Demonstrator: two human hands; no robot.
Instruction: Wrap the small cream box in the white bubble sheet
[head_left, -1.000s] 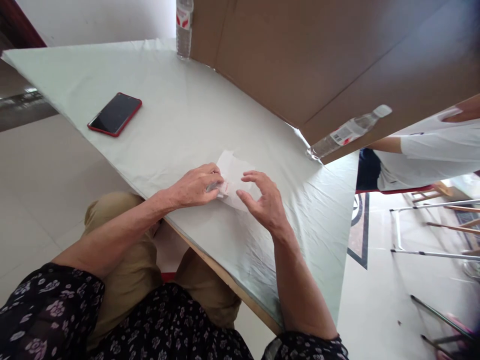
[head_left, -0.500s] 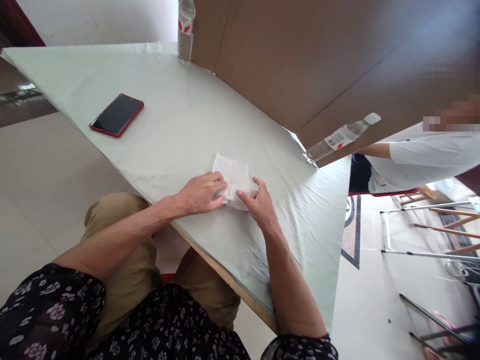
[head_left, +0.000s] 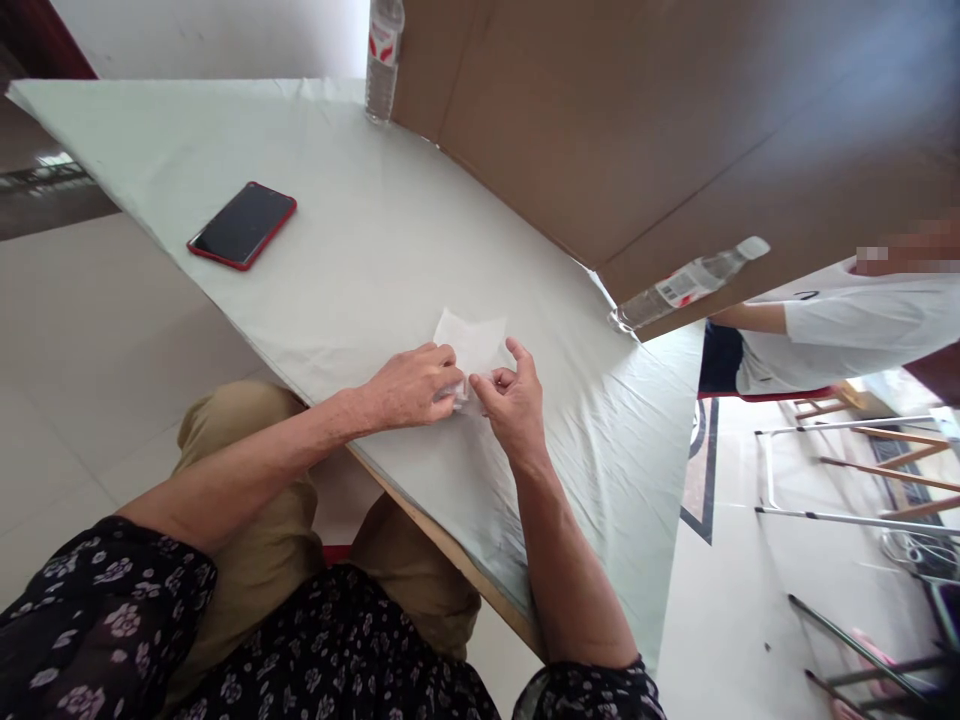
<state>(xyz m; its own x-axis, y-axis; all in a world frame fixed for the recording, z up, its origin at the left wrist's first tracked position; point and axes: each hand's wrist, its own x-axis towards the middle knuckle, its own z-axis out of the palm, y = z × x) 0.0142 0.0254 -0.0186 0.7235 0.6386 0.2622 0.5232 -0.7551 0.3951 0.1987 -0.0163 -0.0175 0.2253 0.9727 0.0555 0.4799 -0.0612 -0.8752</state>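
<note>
A thin white sheet (head_left: 477, 340), tissue-like and partly see-through, lies on the pale green tablecloth (head_left: 360, 240) between my two hands. My left hand (head_left: 421, 384) has its fingers curled and closed on the sheet's near left part. On the right side of the sheet, my right hand (head_left: 513, 396) pinches its near edge with thumb and curled fingers, the index finger raised. Something small with a reddish mark shows between the fingertips, too small to make out.
A red-edged phone or tablet (head_left: 244, 225) lies at the left. Two clear bottles, one at the back (head_left: 384, 62) and one at the right (head_left: 688, 285), stand against a brown panel (head_left: 570, 130). A person in a white shirt (head_left: 862, 325) sits beyond it.
My right hand has moved closer to my left hand, and its fingers have curled in. The sheet's near right part is now gathered between the hands.
</note>
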